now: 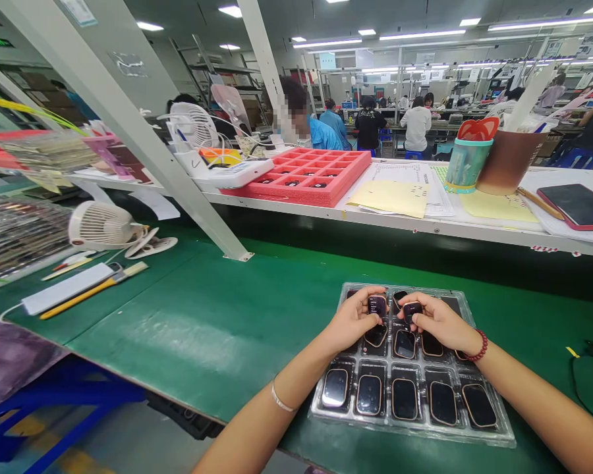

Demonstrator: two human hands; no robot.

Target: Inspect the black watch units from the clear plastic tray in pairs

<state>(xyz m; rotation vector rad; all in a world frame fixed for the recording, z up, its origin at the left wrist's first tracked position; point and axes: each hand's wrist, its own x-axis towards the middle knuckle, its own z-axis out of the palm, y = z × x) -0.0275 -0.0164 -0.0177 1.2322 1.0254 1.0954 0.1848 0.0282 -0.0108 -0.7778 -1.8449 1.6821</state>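
A clear plastic tray lies on the green bench, its compartments holding several smartwatch bodies with dark faces and gold-coloured rims. Above its far rows my left hand pinches one smartwatch, whose screen is lit with small white text. My right hand grips a second smartwatch between thumb and fingers, its face dark. The two held pieces are a short way apart. In the front row, a watch body rests in its compartment. My hands and wrists partly cover the far compartments.
A white post meets the bench left of the tray. A small fan, white bar and yellow-handled brush lie at left. The shelf ahead bears a red foam tray, papers, cups and a phone. People sit beyond.
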